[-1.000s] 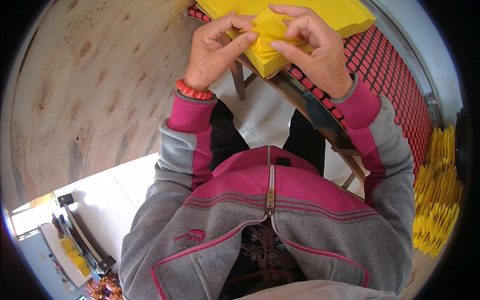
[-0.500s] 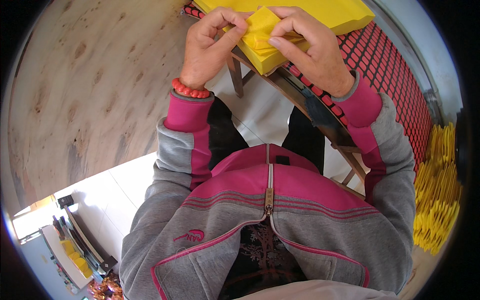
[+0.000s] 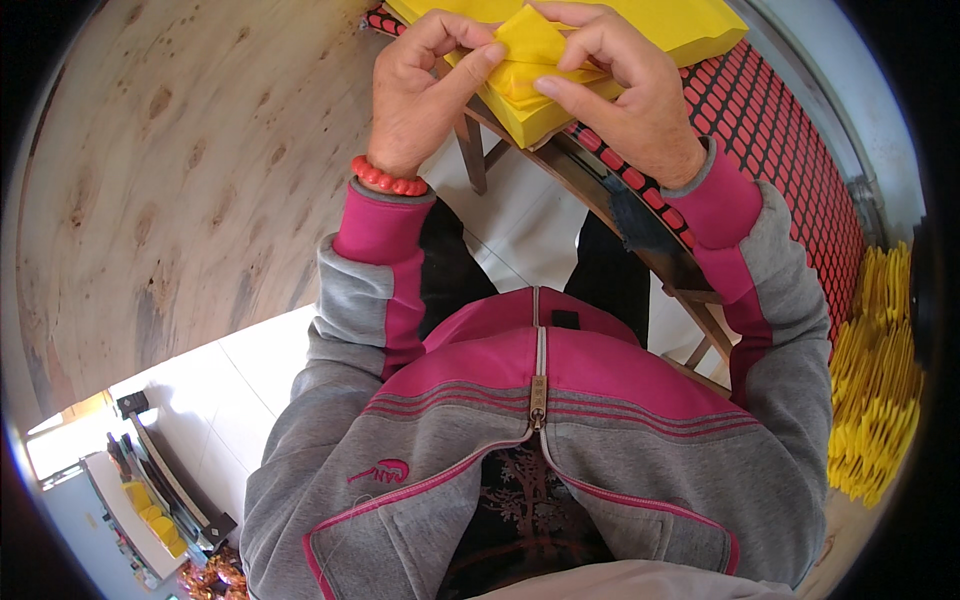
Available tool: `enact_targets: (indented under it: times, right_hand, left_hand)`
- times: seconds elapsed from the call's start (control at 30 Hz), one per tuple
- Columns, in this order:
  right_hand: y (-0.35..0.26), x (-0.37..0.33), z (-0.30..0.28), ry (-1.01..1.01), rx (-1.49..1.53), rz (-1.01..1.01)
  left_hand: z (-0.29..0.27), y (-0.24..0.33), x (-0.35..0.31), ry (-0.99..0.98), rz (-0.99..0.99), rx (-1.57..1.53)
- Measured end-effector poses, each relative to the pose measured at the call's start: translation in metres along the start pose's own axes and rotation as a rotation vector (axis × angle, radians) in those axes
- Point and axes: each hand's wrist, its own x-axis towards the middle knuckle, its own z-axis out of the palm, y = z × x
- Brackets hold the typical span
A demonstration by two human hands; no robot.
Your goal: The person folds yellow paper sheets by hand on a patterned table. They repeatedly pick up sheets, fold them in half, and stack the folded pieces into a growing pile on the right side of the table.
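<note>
Both hands are at the top of the view, over a stack of yellow sheets (image 3: 690,30). My left hand (image 3: 425,90), with a red bead bracelet at the wrist, pinches the left edge of a small folded yellow paper (image 3: 530,42) between thumb and forefinger. From the other side my right hand (image 3: 630,95) grips the same paper, its thumb along the lower fold and its bent fingers above. The paper's pointed upper flap stands up between the hands. Part of the folds is hidden behind my right fingers.
Under the stack lies a red-and-black patterned cloth (image 3: 760,120) on a wooden bench. Many folded yellow pieces (image 3: 875,390) are heaped at the right. A large wooden board (image 3: 150,200) fills the left side. Yellow items (image 3: 155,520) sit on a shelf at the lower left.
The folded paper has tilted and its flap has opened a little more. My right fingers have spread slightly from the thumb, and my left hand has shifted slightly right.
</note>
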Motion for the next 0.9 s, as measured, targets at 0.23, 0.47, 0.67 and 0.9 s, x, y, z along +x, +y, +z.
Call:
enact_targets:
  times: [0.23, 0.47, 0.67, 0.9]
  right_hand:
    - [-0.004, 0.003, -0.003, -0.116, -0.033, 0.014]
    - [-0.006, 0.004, -0.001, -0.113, -0.041, 0.01]
    - [-0.006, 0.005, -0.002, -0.129, -0.037, 0.008]
    - [-0.005, 0.004, -0.001, -0.096, -0.023, 0.038]
  left_hand:
    - [0.002, -0.003, 0.001, 0.029, 0.014, -0.048]
    - [0.0, 0.008, -0.002, -0.1, 0.05, -0.078]
    - [-0.002, 0.011, -0.001, -0.145, 0.044, -0.024]
    - [-0.012, 0.012, -0.003, -0.192, -0.03, 0.014]
